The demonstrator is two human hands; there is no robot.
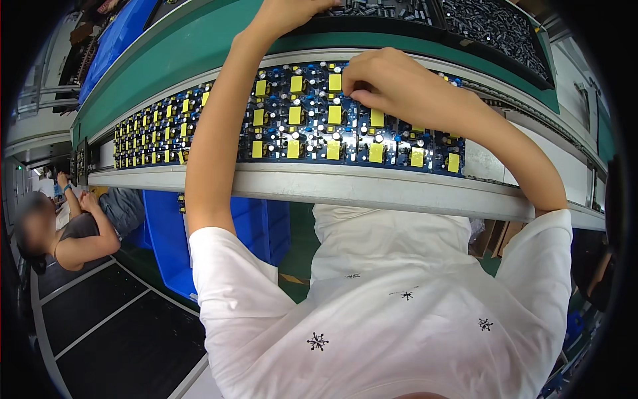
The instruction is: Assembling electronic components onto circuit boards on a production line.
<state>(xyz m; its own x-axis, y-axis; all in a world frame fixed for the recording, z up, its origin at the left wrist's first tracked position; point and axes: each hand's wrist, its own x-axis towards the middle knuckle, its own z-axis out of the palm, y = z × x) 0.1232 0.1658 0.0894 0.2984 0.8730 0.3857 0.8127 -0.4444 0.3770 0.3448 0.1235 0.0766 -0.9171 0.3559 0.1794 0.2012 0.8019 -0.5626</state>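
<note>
My right hand (pixel 385 76) is over a long panel of blue circuit boards (pixel 312 133), its fingers curled into a pinch beside a yellow block in the far row. What those fingers hold, if anything, is hidden. Rows of yellow block-shaped parts and small round capacitors stand on the boards. Farther off, my left hand (pixel 286 14) reaches to the near left part of a black tray (pixel 379 25) of small dark cylindrical components, probably capacitors. The picture's top edge cuts off most of its fingers.
The boards lie between metal conveyor rails (pixel 399 189). Another black tray (pixel 495 40) of small components sits at the far right on the green surface (pixel 169 56). Below the rail is a blue bin (pixel 169 246). A co-worker (pixel 80 229) sits at the left.
</note>
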